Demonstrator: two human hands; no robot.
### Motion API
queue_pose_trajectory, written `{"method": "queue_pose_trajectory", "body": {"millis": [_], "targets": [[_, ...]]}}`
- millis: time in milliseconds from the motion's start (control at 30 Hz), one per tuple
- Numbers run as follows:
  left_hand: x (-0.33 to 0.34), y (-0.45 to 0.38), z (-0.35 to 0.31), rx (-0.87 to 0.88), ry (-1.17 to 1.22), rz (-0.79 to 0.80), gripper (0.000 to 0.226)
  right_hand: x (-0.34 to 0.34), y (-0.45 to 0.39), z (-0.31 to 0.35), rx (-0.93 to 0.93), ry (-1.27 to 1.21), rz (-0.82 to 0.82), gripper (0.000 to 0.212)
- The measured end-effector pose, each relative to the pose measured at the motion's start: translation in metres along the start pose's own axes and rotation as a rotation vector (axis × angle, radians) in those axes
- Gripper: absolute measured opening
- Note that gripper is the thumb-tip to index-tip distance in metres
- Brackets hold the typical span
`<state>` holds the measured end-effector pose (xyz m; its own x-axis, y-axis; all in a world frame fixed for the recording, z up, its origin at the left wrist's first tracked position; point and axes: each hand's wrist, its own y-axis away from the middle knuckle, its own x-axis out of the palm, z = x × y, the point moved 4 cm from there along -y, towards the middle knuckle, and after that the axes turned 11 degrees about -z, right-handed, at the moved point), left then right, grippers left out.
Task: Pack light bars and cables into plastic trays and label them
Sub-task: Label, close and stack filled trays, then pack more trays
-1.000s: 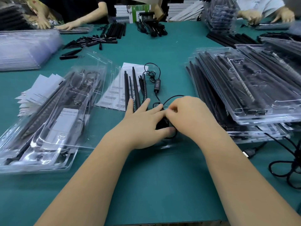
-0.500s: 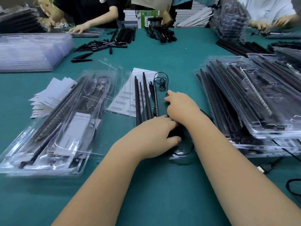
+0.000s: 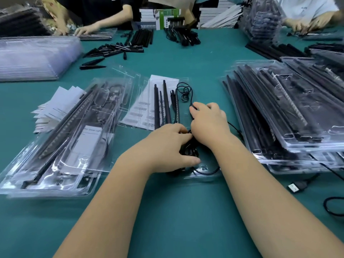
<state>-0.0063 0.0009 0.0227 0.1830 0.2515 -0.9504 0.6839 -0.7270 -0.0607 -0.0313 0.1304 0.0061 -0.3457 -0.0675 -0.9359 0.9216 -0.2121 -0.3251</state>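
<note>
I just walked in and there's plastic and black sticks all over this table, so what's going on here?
A person is packing a clear plastic tray in the middle of a green table. Several black light bars already lie in it. The left hand holds down a black cable bundle at the tray's near end, and the right hand works the cable beside the bars. Filled trays are stacked to the right, more trays and paper labels lie to the left. Other people work across the table.

Bare green table (image 3: 176, 211) lies open at six o'clock; packed tray stacks (image 3: 290, 116) at three and filled trays (image 3: 61, 138) at nine hem the sides.
</note>
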Motion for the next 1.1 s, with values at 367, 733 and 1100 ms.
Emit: {"method": "queue_pose_trajectory", "body": {"millis": [367,733,1100], "targets": [[0.001,-0.005,0.005,0.012,-0.033,0.001,0.067,-0.006,-0.001,0.006,0.029,0.037,0.006,0.032],[0.009,-0.005,0.008,0.000,-0.104,0.027,0.092,-0.040,-0.010,-0.009,0.041,-0.084,0.396,0.028],[0.019,-0.006,0.008,-0.030,-0.224,0.134,0.073,-0.045,0.003,-0.018,-0.142,0.010,0.496,0.068]]}}
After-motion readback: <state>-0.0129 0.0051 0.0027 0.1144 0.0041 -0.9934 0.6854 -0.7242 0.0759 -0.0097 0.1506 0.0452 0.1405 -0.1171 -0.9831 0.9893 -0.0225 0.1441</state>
